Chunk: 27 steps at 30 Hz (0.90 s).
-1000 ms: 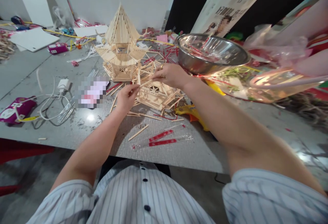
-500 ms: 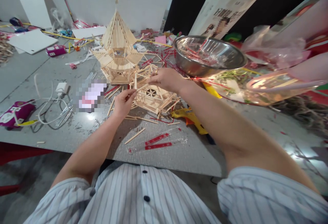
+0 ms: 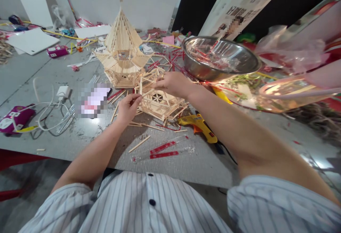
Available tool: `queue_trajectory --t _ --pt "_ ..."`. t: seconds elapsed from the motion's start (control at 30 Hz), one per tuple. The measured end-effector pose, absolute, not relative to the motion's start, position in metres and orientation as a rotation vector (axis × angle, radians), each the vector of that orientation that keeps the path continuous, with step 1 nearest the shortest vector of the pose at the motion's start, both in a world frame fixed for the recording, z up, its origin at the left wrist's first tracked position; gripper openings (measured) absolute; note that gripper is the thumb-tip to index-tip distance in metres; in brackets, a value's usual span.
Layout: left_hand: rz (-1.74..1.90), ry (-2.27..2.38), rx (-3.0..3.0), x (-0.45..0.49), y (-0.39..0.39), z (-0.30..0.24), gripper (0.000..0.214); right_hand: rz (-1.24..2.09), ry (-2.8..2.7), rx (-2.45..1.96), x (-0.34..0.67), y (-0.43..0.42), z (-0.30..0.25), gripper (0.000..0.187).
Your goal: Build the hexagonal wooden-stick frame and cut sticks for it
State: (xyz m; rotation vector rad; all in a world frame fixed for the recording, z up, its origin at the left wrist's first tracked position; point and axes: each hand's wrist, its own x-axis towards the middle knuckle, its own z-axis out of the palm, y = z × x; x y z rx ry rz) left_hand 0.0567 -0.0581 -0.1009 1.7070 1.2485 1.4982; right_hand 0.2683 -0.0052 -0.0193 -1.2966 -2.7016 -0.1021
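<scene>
A six-sided frame of wooden sticks (image 3: 162,108) lies low on the grey table. Over its near left side, my left hand (image 3: 129,107) pinches one end of a thin wooden stick (image 3: 148,92). At the other end of that stick are the closed fingertips of my right hand (image 3: 174,84), which hide part of the frame. Just behind stands a taller stick-built pagoda (image 3: 124,60) with a pointed roof. To the right of the frame, close under my right forearm, lies a yellow glue gun (image 3: 199,124).
A steel bowl (image 3: 221,57) with red and clear wrappers stands at the back right. Loose sticks and red-marked plastic sleeves (image 3: 163,151) lie in front. On the left are a phone (image 3: 96,99), a white charger (image 3: 63,92) with cable and a purple pack (image 3: 18,117).
Both hands stay nearly in place at the stick. My right forearm has shifted slightly, and more of the glue gun shows. The whole view has moved a little.
</scene>
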Motion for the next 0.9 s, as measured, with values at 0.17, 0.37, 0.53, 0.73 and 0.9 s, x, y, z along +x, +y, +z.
queue_trajectory --t 0.17,0.37,0.53,0.73,0.9 --pt "1.488 1.230 1.683 0.0577 -0.0596 -0.1059 0.026 -0.226 -2.768 -1.275 0.2677 -0.0078 -0.0156 0.029" --pt "1.491 1.236 1.678 0.0585 -0.0612 -0.1018 0.023 -0.255 -2.799 -1.283 0.2689 -0.0080 -0.0139 0.031" --pt "1.499 1.247 1.689 0.0590 -0.0617 -0.1003 0.023 -0.275 -2.786 -1.212 0.2700 -0.0079 -0.0158 0.033" --pt "1.531 1.243 1.731 0.0576 -0.0618 -0.1006 0.022 -0.287 -2.864 -1.269 0.2667 -0.0080 -0.0106 0.032" --pt "1.546 1.241 1.764 0.0568 -0.0610 -0.1023 0.021 -0.290 -2.871 -1.265 0.2658 -0.0084 -0.0091 0.032"
